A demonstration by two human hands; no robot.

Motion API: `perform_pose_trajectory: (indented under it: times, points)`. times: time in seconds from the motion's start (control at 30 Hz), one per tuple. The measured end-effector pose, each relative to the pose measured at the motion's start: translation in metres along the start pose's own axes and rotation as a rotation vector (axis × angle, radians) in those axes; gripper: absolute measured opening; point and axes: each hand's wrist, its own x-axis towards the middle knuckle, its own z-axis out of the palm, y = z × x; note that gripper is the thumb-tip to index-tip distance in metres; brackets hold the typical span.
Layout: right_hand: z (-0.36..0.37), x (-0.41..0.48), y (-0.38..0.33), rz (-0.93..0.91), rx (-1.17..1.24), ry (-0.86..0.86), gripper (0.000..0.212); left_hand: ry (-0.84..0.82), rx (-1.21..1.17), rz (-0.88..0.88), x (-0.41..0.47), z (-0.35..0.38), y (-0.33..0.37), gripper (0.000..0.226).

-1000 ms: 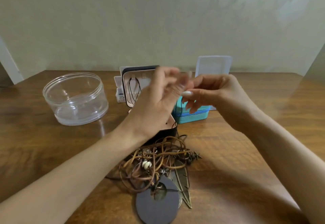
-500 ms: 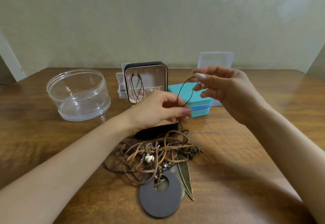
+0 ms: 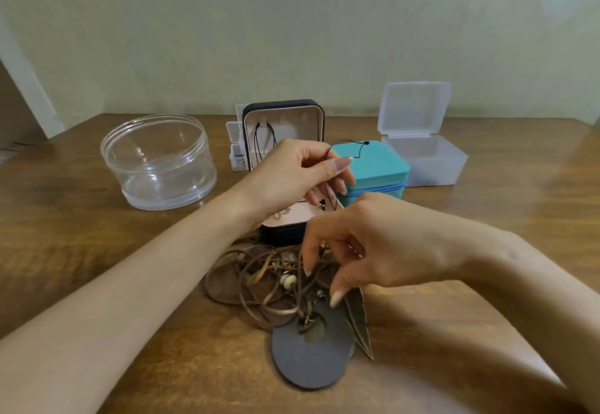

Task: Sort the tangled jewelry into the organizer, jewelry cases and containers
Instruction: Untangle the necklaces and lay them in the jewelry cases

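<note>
now left hand point(image 3: 292, 176) pinches black cord point(image 3: 328, 153).

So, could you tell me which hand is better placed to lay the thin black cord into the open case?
Left. The left hand already pinches the black cord above the open case; the right hand hovers over the brown tangle.

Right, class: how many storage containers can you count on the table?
5: a round clear tub far left, a small clear organizer behind the open black jewelry case at centre, a closed teal case, and an open frosted box far right.
</note>
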Motion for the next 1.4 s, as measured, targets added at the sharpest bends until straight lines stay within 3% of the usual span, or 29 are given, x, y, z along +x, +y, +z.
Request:
perform_pose_trajectory:
  times: [0.2,0.43,0.77,0.97,1.4]
  points:
    - [0.003,0.001,0.002,0.015,-0.012,-0.017,0.016,0.016,-0.010,0.005,-0.001,0.001,0.001,0.022]
    - [0.003,-0.002,0.000,-0.043,-0.062,0.008,0.034,0.057,-0.089,-0.028,-0.004,0.000,0.007,0.023]
    - [0.009,0.002,-0.001,-0.111,-0.048,0.084,0.013,0.033,-0.012,-0.075,-0.004,0.004,0.004,0.026]
    - [0.006,0.002,0.001,-0.127,0.085,0.075,0.015,0.047,-0.008,-0.066,-0.004,0.004,0.005,0.026]
    - [0.010,0.004,0.002,-0.108,-0.020,0.069,0.012,0.035,0.000,-0.077,-0.004,0.004,0.006,0.025]
